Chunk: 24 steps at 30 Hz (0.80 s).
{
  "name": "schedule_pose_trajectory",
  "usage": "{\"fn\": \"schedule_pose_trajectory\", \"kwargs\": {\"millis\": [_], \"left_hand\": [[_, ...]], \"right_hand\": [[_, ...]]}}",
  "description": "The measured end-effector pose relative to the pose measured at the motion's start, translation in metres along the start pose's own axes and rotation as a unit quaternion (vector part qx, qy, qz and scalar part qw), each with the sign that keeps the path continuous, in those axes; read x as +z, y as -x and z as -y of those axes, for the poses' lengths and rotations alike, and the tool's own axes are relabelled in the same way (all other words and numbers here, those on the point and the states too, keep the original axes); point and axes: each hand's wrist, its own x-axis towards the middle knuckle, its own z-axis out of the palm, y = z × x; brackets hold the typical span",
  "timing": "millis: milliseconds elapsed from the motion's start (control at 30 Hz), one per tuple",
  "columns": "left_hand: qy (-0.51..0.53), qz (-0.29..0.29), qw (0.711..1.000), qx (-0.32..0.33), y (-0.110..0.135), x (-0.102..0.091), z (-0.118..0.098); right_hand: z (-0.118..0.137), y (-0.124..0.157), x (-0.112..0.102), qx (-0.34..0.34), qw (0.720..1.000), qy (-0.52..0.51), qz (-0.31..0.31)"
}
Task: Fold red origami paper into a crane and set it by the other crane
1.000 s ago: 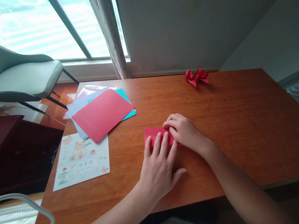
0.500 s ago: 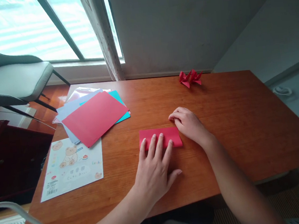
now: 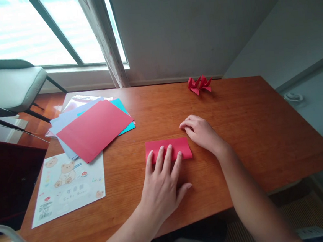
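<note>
A small red sheet of paper (image 3: pixel 168 143), folded into a rectangle, lies on the wooden table in front of me. Over its lower part my left hand (image 3: pixel 162 180) rests with the fingers spread, the fingertips on the paper and the thumb out to the right. My right hand (image 3: pixel 199 130) lies on the table just past the paper's upper right corner, apart from it. Its fingers are curled in, and whatever is under them, if anything, is hidden. Two red origami cranes (image 3: pixel 200 85) stand close together at the table's far edge.
To the left, red sheets (image 3: pixel 96 129) lie over lavender and turquoise paper (image 3: pixel 127 128). A printed bear sheet (image 3: pixel 70 188) sits partly under this pile. Beyond the table (image 3: pixel 254 126) are a chair (image 3: pixel 8 87), a curtain (image 3: pixel 103 38) and a window. A white curved tube (image 3: pixel 21 239) is at lower left.
The view has shifted slightly, so everything on the table appears a little further left. Both hands keep nearly the same pose around the folded paper.
</note>
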Motion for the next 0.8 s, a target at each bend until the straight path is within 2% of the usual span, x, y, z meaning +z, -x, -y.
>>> {"fn": "schedule_pose_trajectory", "kwargs": {"millis": [800], "left_hand": [[0.003, 0.005, 1.0, 0.0, -0.0004, 0.0003, -0.0001]], "right_hand": [[-0.0016, -0.0002, 0.0004, 0.003, 1.0, 0.012, 0.01]]}}
